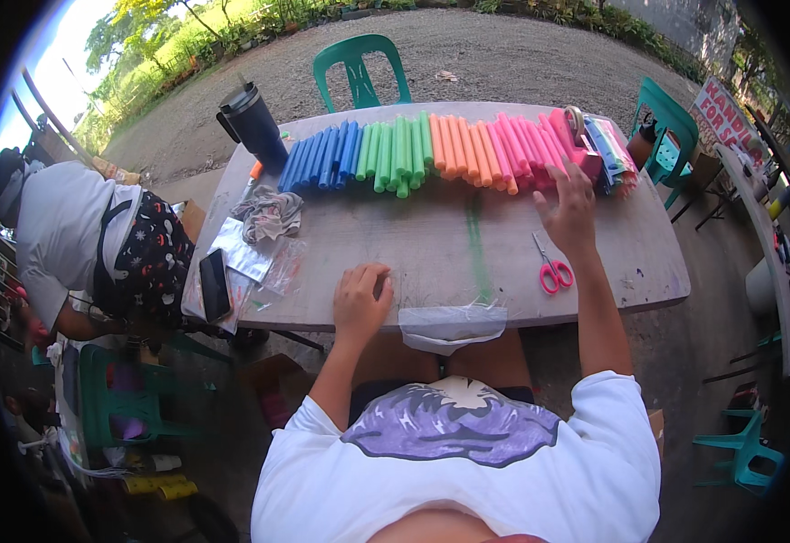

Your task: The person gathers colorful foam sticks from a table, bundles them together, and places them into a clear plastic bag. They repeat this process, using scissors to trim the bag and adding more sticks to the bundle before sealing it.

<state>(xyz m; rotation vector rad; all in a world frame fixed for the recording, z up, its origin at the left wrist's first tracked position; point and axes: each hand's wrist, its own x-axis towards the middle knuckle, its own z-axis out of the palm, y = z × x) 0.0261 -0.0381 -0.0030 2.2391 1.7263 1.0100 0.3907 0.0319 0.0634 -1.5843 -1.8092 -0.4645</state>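
A row of stick candles lies across the far half of the table: blue candles [322,156], green candles [397,154], orange candles [467,149] and pink candles [523,149]. My right hand [569,213] reaches to the near ends of the pink ones at the right, fingers spread and nothing seen in them. Near the table's front edge rests my left hand [361,297], empty, its fingers loosely bent and the thumb apart. Pink-handled scissors [552,273] lie just left of my right forearm. A white pouch or strip [454,328] hangs over the front edge between my arms.
A dark tumbler [254,127], crumpled cloth [268,215], plastic packets [245,249] and a phone [215,285] line the table's left side. A tape roll [575,122] and colourful packs [610,154] sit far right. Another person [96,226] bends at the left. Green chairs [360,72] stand around.
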